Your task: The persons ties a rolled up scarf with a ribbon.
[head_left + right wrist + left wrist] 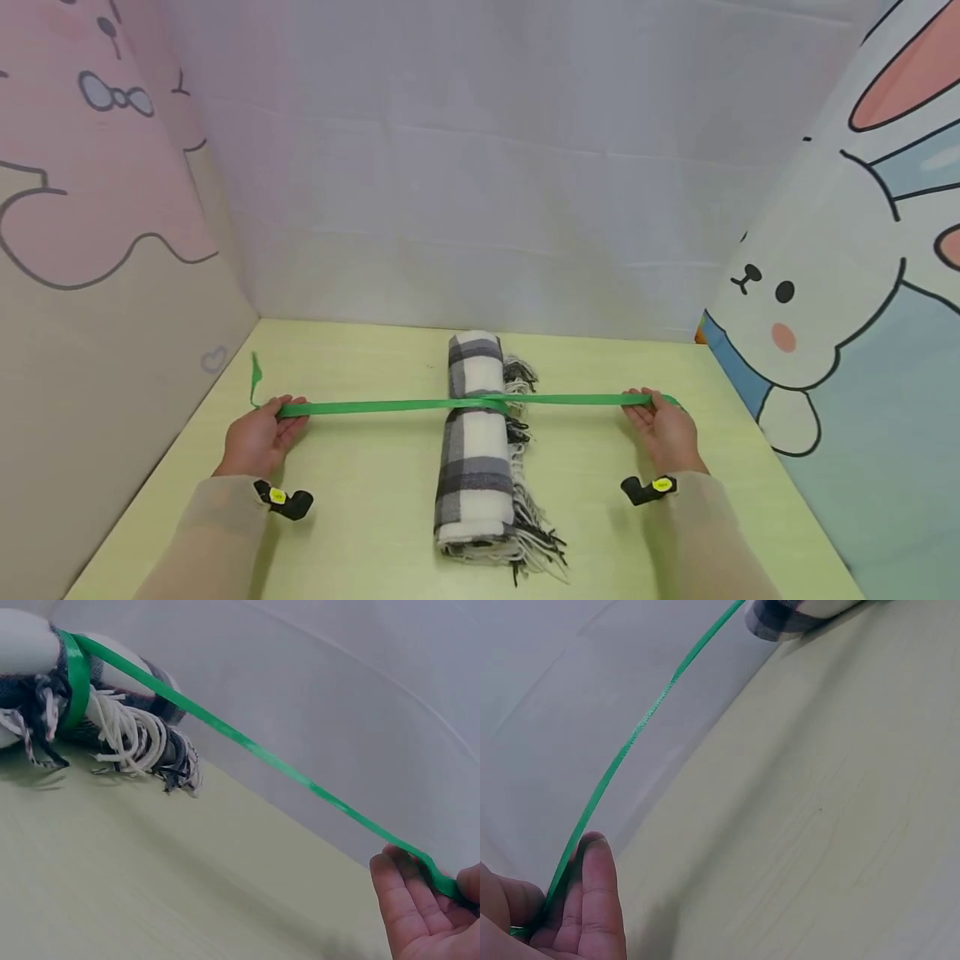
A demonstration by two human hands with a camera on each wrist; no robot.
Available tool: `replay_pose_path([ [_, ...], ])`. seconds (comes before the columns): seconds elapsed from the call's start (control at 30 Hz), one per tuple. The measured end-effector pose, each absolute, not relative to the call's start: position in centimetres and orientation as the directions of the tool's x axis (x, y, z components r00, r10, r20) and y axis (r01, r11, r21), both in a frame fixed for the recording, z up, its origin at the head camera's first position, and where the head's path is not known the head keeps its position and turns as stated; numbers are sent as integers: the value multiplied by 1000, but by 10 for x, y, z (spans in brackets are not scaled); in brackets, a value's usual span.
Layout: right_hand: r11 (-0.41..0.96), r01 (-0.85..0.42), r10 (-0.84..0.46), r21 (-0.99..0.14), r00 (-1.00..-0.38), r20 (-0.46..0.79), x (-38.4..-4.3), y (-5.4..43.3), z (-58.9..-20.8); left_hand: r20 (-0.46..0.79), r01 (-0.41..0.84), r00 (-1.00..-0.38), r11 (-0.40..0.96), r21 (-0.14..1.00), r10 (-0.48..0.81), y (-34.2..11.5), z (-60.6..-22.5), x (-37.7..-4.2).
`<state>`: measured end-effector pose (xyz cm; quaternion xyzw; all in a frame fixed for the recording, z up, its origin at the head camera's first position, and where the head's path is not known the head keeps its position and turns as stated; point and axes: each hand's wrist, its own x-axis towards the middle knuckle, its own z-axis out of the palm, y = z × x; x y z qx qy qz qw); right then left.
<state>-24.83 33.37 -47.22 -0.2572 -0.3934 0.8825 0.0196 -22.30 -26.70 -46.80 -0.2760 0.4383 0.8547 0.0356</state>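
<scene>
A rolled plaid scarf (483, 487) in white, grey and black lies lengthwise on the table, its fringe spilling out on the right side. Around its middle runs a green ribbon (375, 407), crossed on top. My left hand (262, 433) pinches one end of the ribbon to the left of the roll, and a loose tail sticks up beyond it. On the other side my right hand (663, 425) pinches the opposite end between thumb and fingers. Both lengths stretch nearly straight above the table. In the right wrist view the ribbon loop (77, 682) hugs the roll beside the fringe (139, 739).
The pale yellow table (360, 517) is bounded by a whitish cloth wall (480, 208) at the back. Side panels carry cartoon drawings, with a rabbit (817, 308) on the right. Each wrist wears a black strap device.
</scene>
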Motion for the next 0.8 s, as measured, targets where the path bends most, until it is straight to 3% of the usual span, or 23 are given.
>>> replay_pose_path([
  [0.13, -689, 165, 248, -705, -861, -444, -247, 343, -472, -480, -297, -854, -570, 766, -199, -275, -465, -221],
  [0.43, -601, 190, 298, -776, -848, -438, -242, 355, -472, -505, -319, -808, -495, 808, -303, -294, -476, -222],
  [0.8, -272, 320, 448, -907, -792, -414, -251, 354, -499, -352, -292, -860, -211, 933, -369, -308, -494, -225],
])
